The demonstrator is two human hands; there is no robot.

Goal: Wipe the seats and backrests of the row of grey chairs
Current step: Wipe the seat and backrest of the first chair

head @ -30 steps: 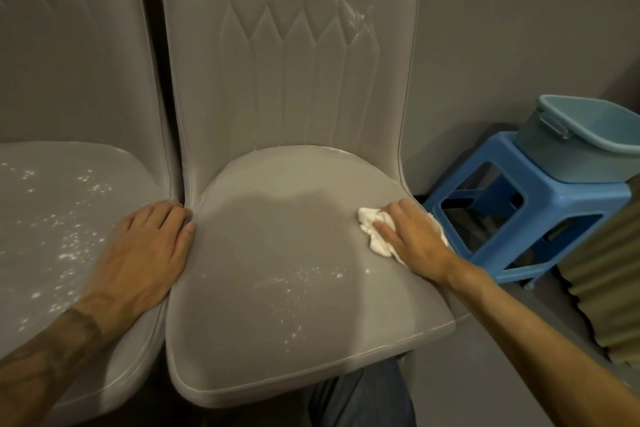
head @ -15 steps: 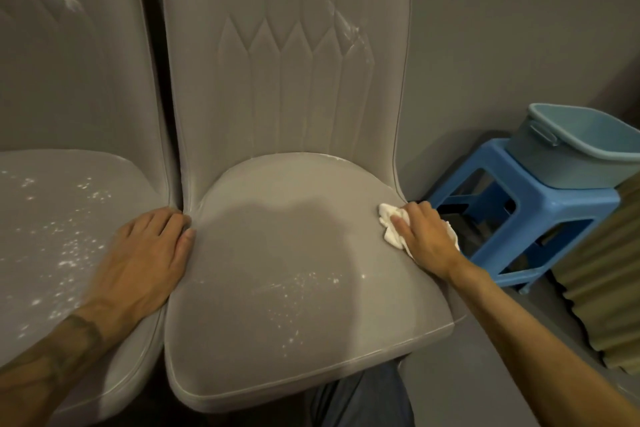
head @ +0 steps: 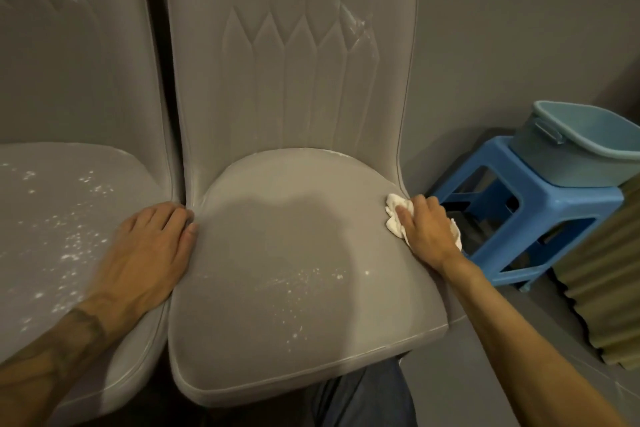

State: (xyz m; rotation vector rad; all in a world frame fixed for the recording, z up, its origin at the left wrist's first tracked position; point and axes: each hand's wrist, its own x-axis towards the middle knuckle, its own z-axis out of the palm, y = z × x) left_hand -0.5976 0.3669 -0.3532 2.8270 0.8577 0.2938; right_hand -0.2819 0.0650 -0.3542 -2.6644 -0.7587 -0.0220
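Two grey padded chairs stand side by side. The right chair's seat [head: 298,253] has white specks near its front, and its backrest [head: 294,55] shows a white smear at the upper right. My right hand [head: 427,230] presses a crumpled white cloth [head: 394,215] on the seat's right edge, thumb curled over the cloth. My left hand [head: 149,253] lies flat with straight fingers on the left chair's seat [head: 52,225], which is speckled with white dust, fingertips at the gap between the chairs.
A blue plastic stool [head: 530,215] stands right of the chair, carrying a pale blue basin [head: 581,146]. A corrugated olive sheet [head: 606,281] leans at the far right. A grey wall [head: 519,28] runs behind. My trouser leg [head: 360,395] is below the seat's front.
My right hand has slid the cloth rightward and back, from inside the seat to its right edge. My left hand has stayed put.
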